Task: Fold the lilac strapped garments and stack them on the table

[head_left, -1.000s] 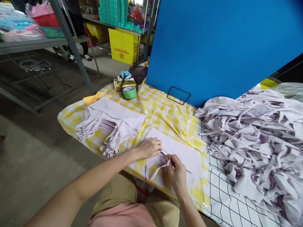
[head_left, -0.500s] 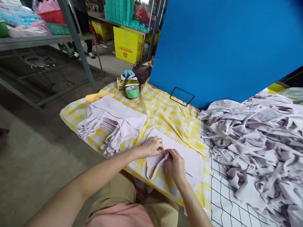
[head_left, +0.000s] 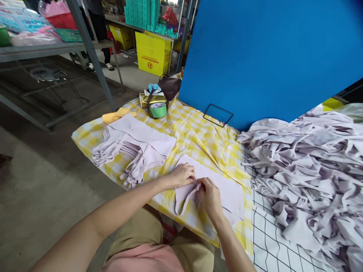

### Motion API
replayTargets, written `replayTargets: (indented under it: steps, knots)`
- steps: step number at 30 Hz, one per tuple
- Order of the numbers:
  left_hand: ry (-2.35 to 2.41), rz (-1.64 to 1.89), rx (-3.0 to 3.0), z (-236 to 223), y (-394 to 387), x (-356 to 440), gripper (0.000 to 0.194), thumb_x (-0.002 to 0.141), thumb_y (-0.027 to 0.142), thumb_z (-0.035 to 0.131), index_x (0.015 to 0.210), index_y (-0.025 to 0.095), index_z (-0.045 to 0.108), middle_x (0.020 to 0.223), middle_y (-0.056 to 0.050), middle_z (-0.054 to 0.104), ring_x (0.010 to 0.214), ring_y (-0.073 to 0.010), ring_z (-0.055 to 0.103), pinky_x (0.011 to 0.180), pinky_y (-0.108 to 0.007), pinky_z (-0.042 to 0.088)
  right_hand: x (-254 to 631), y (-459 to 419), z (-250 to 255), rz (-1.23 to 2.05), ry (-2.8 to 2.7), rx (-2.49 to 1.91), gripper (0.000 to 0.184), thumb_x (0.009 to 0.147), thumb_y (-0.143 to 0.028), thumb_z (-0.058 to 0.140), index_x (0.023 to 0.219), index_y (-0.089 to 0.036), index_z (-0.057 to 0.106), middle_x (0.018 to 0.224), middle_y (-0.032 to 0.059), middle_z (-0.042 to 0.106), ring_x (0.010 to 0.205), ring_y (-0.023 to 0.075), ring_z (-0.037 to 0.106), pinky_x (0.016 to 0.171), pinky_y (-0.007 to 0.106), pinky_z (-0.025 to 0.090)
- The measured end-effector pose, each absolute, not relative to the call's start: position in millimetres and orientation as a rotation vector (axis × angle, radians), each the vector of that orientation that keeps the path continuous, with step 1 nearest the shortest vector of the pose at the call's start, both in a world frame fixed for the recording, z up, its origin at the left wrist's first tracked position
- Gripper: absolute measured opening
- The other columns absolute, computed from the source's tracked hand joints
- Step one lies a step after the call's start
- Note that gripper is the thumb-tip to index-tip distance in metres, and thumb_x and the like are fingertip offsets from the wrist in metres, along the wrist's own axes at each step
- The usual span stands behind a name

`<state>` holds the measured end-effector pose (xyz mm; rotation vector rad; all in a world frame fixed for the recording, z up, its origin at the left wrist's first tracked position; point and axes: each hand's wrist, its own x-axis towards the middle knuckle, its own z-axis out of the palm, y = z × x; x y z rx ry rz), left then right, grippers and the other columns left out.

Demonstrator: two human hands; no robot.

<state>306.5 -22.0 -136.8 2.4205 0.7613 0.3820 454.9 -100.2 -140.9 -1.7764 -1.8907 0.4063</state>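
A pale lilac strappy garment [head_left: 227, 192] lies spread on the yellow checked cloth in front of me. My left hand [head_left: 183, 175] pinches its strap [head_left: 184, 202] near the middle of the piece. Close beside it, my right hand [head_left: 210, 194] grips the same strap from the right, fingertips together at a small slider or knot. The strap hangs in a loop below my fingers. What exactly sits between the fingertips is too small to make out. To the left rests a neat stack of matching garments [head_left: 141, 136], their straps hanging toward me.
A large heap of lilac garments [head_left: 309, 170] covers the right side on a grid-patterned cloth [head_left: 266, 230]. A blue board [head_left: 261, 56] rises behind. Green tape [head_left: 158, 110], a yellow cloth [head_left: 119, 114] and a dark bag [head_left: 170, 87] lie at the far edge. A person [head_left: 99, 34] stands beyond.
My right hand has shifted very slightly up and left along the strap. The garment, the stack and my left hand look almost unchanged.
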Motion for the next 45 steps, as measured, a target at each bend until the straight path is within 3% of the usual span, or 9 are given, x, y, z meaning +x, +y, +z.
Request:
replayTargets:
  steps: [15, 23, 25, 32, 41, 45]
  knots:
    - [0.766, 0.398, 2.43, -143, -21, 309, 0.008, 0.077, 0.015, 0.057, 0.07, 0.015, 0.062, 0.082, -0.001, 0.06, 0.086, -0.0158, 0.05, 0.078, -0.026, 0.037, 442, -97, -146, 0.401, -1.767, -1.668, 0.027, 0.071, -0.01, 0.038, 0.078, -0.017, 0.062, 0.072, 0.0031, 0.059, 0.063, 0.0146, 0.053, 0.059, 0.025, 0.04]
    - [0.751, 0.454, 2.341, -147, -21, 308, 0.009, 0.076, 0.022, 0.062, 0.07, 0.016, 0.065, 0.08, -0.002, 0.06, 0.084, -0.0157, 0.051, 0.078, -0.026, 0.038, 436, -117, -129, 0.384, -1.615, -1.587, 0.017, 0.083, -0.026, 0.049, 0.078, -0.02, 0.064, 0.074, 0.0014, 0.051, 0.063, 0.014, 0.049, 0.055, 0.025, 0.04]
    - [0.726, 0.456, 2.319, -145, -21, 304, 0.005, 0.073, 0.017, 0.062, 0.071, 0.017, 0.066, 0.082, -0.001, 0.059, 0.086, -0.0157, 0.051, 0.08, -0.025, 0.038, 436, -129, -125, 0.266, -1.726, -1.528, 0.016, 0.085, -0.024, 0.048, 0.082, -0.021, 0.064, 0.077, 0.0028, 0.051, 0.068, 0.0151, 0.049, 0.058, 0.027, 0.041]
    - [0.632, 0.381, 2.269, -141, -18, 293, 0.026, 0.068, 0.005, 0.052, 0.083, 0.019, 0.068, 0.094, -0.001, 0.058, 0.093, -0.0152, 0.05, 0.09, -0.025, 0.036, 429, -177, -130, 0.018, -2.227, -1.306, 0.027, 0.083, -0.006, 0.043, 0.094, -0.022, 0.061, 0.089, 0.0066, 0.056, 0.077, 0.0176, 0.051, 0.065, 0.029, 0.044]
    - [0.687, 0.382, 2.254, -142, -20, 296, 0.023, 0.077, 0.012, 0.047, 0.084, 0.018, 0.068, 0.094, -0.002, 0.059, 0.095, -0.0152, 0.051, 0.091, -0.026, 0.036, 407, -203, -145, -0.154, -2.55, -1.225, 0.039, 0.079, -0.004, 0.039, 0.112, -0.015, 0.056, 0.113, 0.0118, 0.059, 0.092, 0.024, 0.052, 0.07, 0.035, 0.045]
    - [0.908, 0.409, 2.216, -132, -14, 298, 0.023, 0.078, 0.01, 0.047, 0.092, 0.017, 0.064, 0.098, -0.003, 0.059, 0.094, -0.0153, 0.054, 0.086, -0.025, 0.041, 441, -194, -141, -0.12, -2.364, -1.27, 0.039, 0.081, -0.006, 0.037, 0.112, -0.022, 0.055, 0.1, 0.0084, 0.06, 0.088, 0.0207, 0.054, 0.071, 0.033, 0.044]
